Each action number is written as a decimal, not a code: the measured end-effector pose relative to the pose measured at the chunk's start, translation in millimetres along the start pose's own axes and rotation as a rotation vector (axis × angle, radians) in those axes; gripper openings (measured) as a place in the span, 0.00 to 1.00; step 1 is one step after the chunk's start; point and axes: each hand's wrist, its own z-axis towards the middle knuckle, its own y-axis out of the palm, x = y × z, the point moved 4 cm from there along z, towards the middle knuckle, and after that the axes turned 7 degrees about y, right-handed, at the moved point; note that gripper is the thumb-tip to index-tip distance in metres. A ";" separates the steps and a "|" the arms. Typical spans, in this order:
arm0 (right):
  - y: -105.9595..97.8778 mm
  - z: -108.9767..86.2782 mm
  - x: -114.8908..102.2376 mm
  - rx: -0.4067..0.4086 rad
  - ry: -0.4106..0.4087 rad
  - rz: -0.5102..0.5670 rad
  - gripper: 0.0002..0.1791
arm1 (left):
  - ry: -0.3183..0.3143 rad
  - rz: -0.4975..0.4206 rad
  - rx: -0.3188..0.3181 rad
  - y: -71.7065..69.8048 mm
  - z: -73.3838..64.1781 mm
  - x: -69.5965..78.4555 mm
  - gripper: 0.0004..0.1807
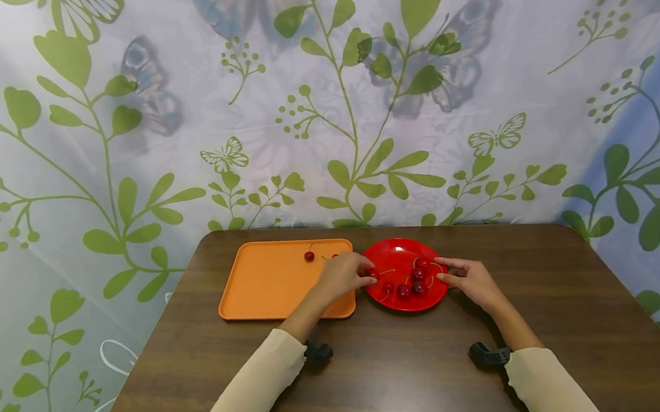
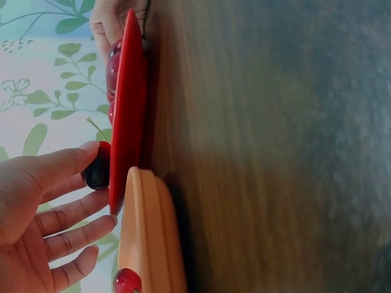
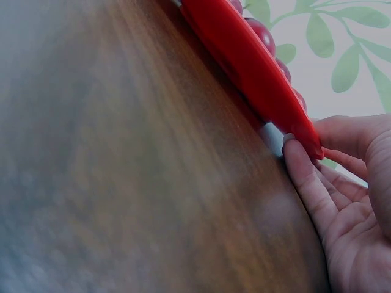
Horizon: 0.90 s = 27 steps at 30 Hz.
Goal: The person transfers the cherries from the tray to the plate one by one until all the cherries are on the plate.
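Observation:
My left hand (image 1: 342, 275) is at the left edge of a round red plate (image 1: 393, 253), pinching a dark red cherry (image 2: 98, 170) by its body between thumb and fingers; its green stem sticks up. On the plate lie several more cherries (image 1: 418, 274), mostly toward its right half. At the opposite side my right hand (image 1: 475, 281) grips the plate's rim, with thumb and fingers on either face of it in the right wrist view. An orange tray (image 1: 271, 276) stands left of the plate. One cherry (image 1: 309, 256) rests near its back, and another (image 1: 335, 256) is partly hidden behind my left hand.
Plate and tray sit side by side on a dark wooden table (image 1: 403, 370), toward its back edge. Behind the table hangs a cloth (image 1: 267, 165) printed with leaves and butterflies. A black device is worn on each wrist.

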 end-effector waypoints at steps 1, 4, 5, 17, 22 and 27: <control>0.2 0.1 0.0 -0.001 -0.002 0.000 0.26 | -0.007 0.005 -0.001 1.3 0.4 0.4 0.14; 0.9 0.1 0.4 -0.003 -0.003 0.004 0.26 | -0.017 0.034 0.002 4.9 1.3 1.8 0.15; 1.0 0.0 0.5 -0.006 -0.008 0.000 0.26 | -0.016 0.057 0.006 5.7 1.3 2.5 0.15; 1.3 0.3 1.3 -0.008 -0.014 0.007 0.26 | 0.030 0.215 0.046 8.6 2.1 14.0 0.15; 1.6 0.6 1.6 -0.010 -0.013 0.000 0.26 | 0.061 0.207 0.045 11.0 3.0 16.4 0.14; 1.0 0.5 0.8 -0.004 -0.020 -0.008 0.26 | 0.085 0.207 0.048 13.0 4.1 18.0 0.13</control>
